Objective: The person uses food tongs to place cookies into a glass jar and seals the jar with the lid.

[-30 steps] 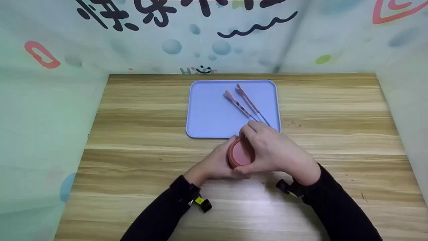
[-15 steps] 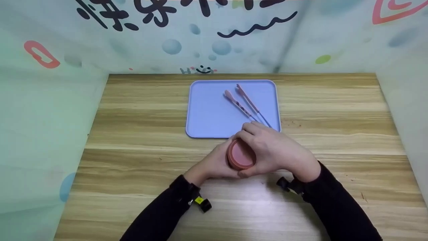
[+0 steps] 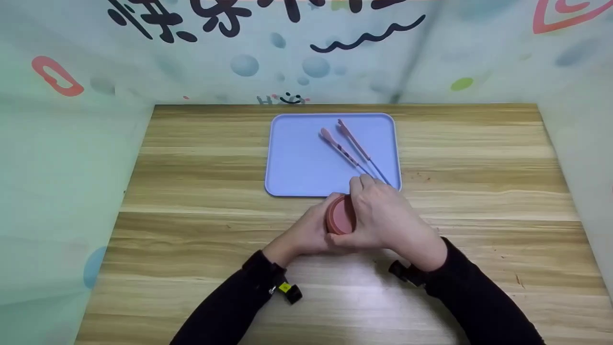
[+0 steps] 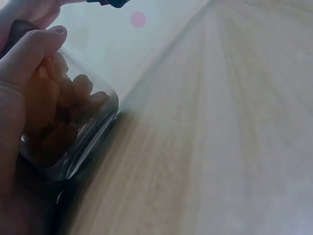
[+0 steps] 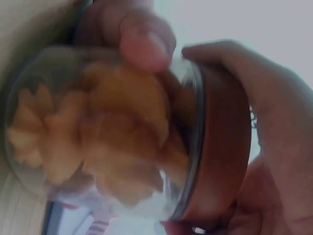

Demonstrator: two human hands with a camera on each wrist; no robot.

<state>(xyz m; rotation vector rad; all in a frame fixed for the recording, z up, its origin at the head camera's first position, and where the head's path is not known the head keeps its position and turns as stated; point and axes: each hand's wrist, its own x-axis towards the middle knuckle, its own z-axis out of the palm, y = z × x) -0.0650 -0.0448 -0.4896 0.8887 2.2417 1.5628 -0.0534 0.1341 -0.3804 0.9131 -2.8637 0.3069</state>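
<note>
A clear jar (image 5: 112, 142) with a reddish-brown lid (image 3: 341, 215) is held between both hands, in front of the tray. Inside it are several ridged golden-brown pieces that look like cookies (image 4: 54, 105). My left hand (image 3: 309, 232) grips the jar's body from the left, its thumb along the side. My right hand (image 3: 388, 215) holds the lid's rim, thumb at the near edge and curled fingers at the far edge. The jar's body is hidden under the lid and hands in the head view.
Just beyond the hands, a lavender tray (image 3: 292, 187) lies on the wooden table (image 3: 191, 191). Two slim utensils with pink ends and metal shafts, one a patterned utensil (image 3: 339, 147) and one a plain utensil (image 3: 354, 140), lie in it. A printed curtain (image 3: 278, 62) borders the table.
My right hand has turned on the lid: its thumb has shifted left, its fingers right along the far rim, and its wrist slightly left. My left hand stays nearly still around the jar.
</note>
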